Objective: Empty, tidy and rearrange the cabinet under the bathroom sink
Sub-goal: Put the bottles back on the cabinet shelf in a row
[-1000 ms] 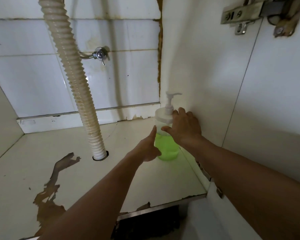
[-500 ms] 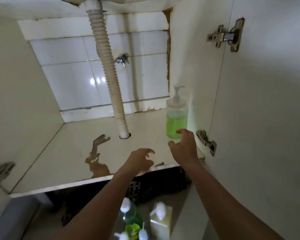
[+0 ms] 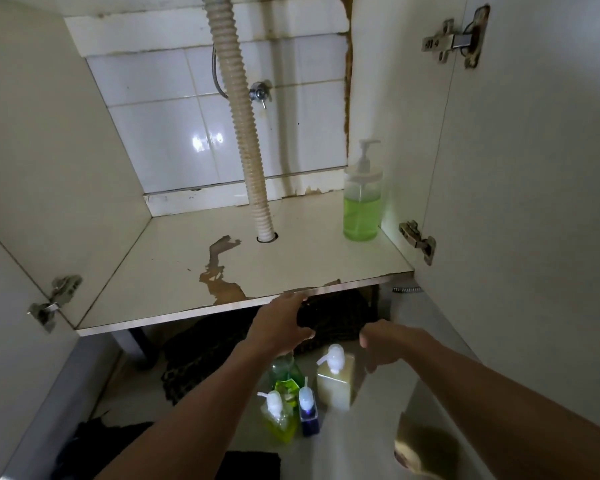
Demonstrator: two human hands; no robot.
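- Inside, we see the cabinet floor [image 3: 309, 258] carrying a single clear pump bottle of green liquid [image 3: 362, 202], upright at the right rear, just beside the right side wall.
- We note a ribbed drain hose [image 3: 243, 133] coming down from the top and passing through a hole in the floor, left of that bottle and well apart from it.
- We see a small metal valve [image 3: 258, 91] on the tiled back wall, just right of the hose.
- We find brown peeled patches [image 3: 219, 271] on the floor surface, running from near the hole toward the front edge.
- Our left hand [image 3: 281, 327] hangs below the front edge of the floor, fingers loosely bent and parted, holding nothing.
- Our right hand [image 3: 387, 344] is beside it, low and to the right, fingers curled downward and gripping nothing that we can see.
- Below our hands, on the room floor, stands a cluster of pump bottles: a beige square bottle [image 3: 336, 379], a yellow bottle [image 3: 279, 417], a small dark blue bottle [image 3: 308, 412] and a green bottle [image 3: 284, 372] behind them.
- We see both doors swung open, with a metal hinge [image 3: 418, 239] low on the right door.
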